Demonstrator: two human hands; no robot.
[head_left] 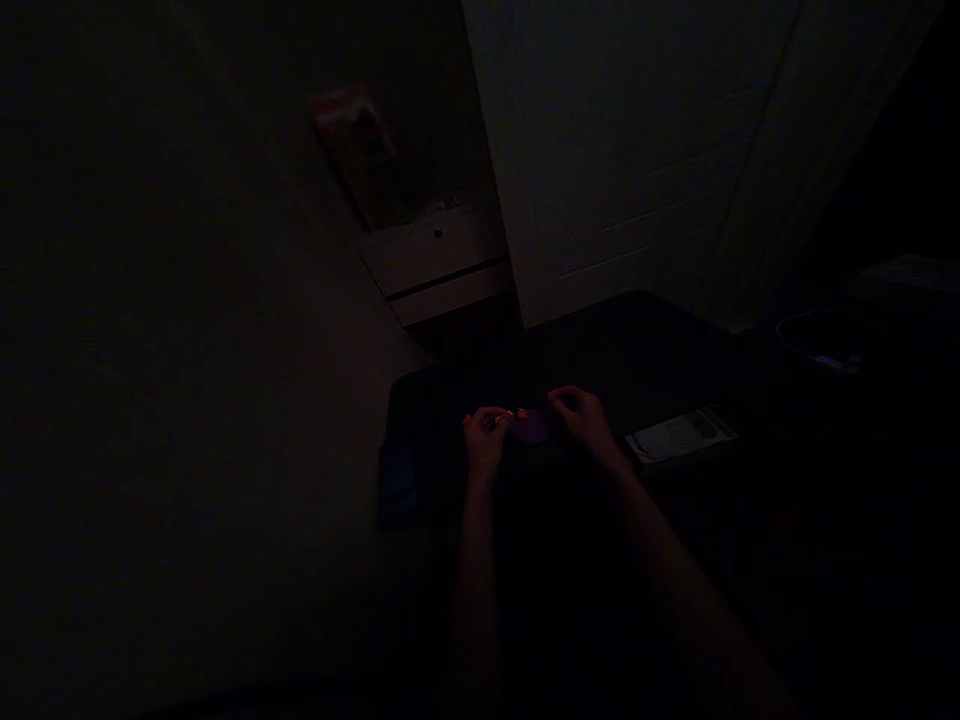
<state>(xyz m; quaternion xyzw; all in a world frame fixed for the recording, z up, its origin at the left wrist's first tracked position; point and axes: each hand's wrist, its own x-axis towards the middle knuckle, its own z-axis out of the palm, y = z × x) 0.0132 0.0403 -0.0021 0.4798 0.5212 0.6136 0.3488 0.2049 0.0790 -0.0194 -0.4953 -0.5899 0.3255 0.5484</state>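
Observation:
The scene is very dark. Over a dark table, my left hand is closed in a pinch around small bright pinkish bits too dim to name. Right beside its fingertips lies a round purple item, with a small orange-pink piece at its upper edge. My right hand is raised to the right of the purple item, thumb and fingertips pressed together. Whatever sits in that pinch, if anything, is too small and dim to see. A gap separates the two hands.
A pale printed booklet or paper lies right of my right forearm. On the table's left edge is a dark blue flat item. Behind stand a drawer unit, a reddish packet and a pale panel. A rimmed container is far right.

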